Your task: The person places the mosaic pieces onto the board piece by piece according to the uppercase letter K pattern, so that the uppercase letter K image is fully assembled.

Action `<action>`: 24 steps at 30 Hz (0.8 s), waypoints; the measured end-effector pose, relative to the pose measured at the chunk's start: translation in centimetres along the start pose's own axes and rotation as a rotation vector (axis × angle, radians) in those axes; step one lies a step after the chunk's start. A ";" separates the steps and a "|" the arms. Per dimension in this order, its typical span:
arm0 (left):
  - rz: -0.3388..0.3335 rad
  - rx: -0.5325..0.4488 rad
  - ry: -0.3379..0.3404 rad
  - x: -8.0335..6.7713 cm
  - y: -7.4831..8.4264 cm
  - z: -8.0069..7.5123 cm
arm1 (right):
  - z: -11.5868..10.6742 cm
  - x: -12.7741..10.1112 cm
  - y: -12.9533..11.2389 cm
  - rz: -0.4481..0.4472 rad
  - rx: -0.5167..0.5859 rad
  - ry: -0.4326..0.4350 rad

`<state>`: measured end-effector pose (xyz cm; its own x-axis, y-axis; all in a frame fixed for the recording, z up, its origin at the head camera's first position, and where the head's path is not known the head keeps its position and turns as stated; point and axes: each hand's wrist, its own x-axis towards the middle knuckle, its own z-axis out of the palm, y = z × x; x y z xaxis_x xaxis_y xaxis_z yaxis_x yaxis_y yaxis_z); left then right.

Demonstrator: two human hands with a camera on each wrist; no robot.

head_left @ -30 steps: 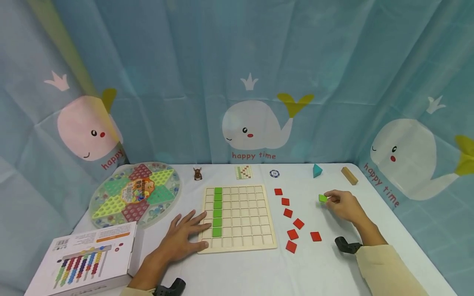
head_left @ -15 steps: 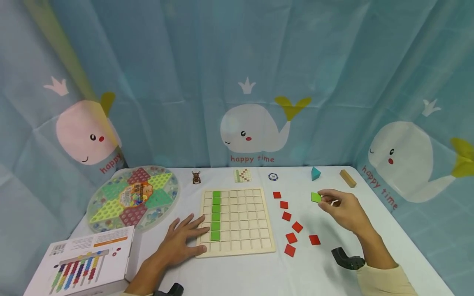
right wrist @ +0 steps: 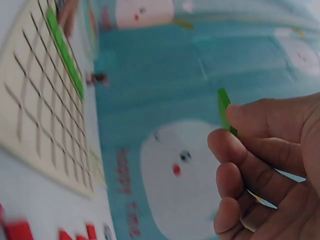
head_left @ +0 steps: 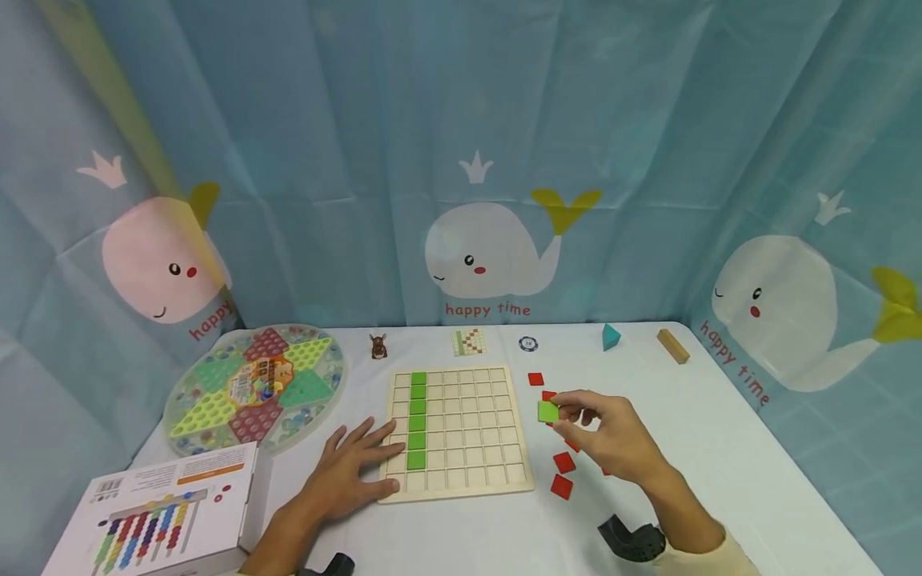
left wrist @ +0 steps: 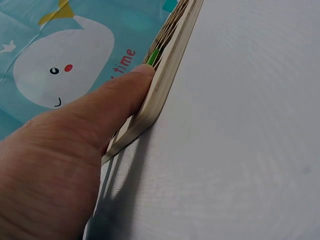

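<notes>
Between thumb and fingers, my right hand pinches a green square tile, raised above the scattered red tiles to the right of the board. My left hand lies spread at the left edge of the wooden grid board, fingers on its border. In the left wrist view the thumb presses on the board's frame near a corner. Several green tiles form a column in the board's second column from the left; the bottom cell of that column is bare wood. The right wrist view shows the held tile edge-on.
Along the back stand a small brown animal figure, a patterned card, a poker chip, a teal pyramid-like block and a wooden bar. At left are a round game board and an abacus box.
My right hand has carried the green tile leftward and nearer the board, now over the red tiles. The left hand stays on the board's edge; the head view has shifted slightly.
</notes>
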<state>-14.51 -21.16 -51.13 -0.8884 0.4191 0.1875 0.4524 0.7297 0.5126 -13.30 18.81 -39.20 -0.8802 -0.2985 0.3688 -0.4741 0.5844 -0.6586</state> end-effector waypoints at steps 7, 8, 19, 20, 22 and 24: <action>0.023 0.008 0.016 0.0 -0.1 0.0 | 4.1 0.2 -1.7 -0.034 0.071 -0.105; 0.024 0.008 0.014 0.0 -0.2 0.1 | 4.7 0.2 -1.9 -0.036 0.080 -0.118; 0.014 0.001 0.008 -0.1 -0.1 0.1 | 10.9 0.9 -3.2 -0.011 0.200 -0.265; 0.012 0.002 0.008 -0.1 -0.1 0.1 | 11.3 1.0 -3.3 -0.005 0.203 -0.276; 0.011 0.008 0.009 -0.1 -0.1 0.1 | 12.2 1.1 -3.3 0.001 0.209 -0.294; 0.011 0.010 0.011 -0.1 -0.1 0.0 | 13.0 1.3 -3.4 0.007 0.221 -0.308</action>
<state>-14.47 -21.24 -51.23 -0.8841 0.4213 0.2022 0.4629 0.7307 0.5017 -13.06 6.65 -45.06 -0.8318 -0.5279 0.1717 -0.4315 0.4204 -0.7982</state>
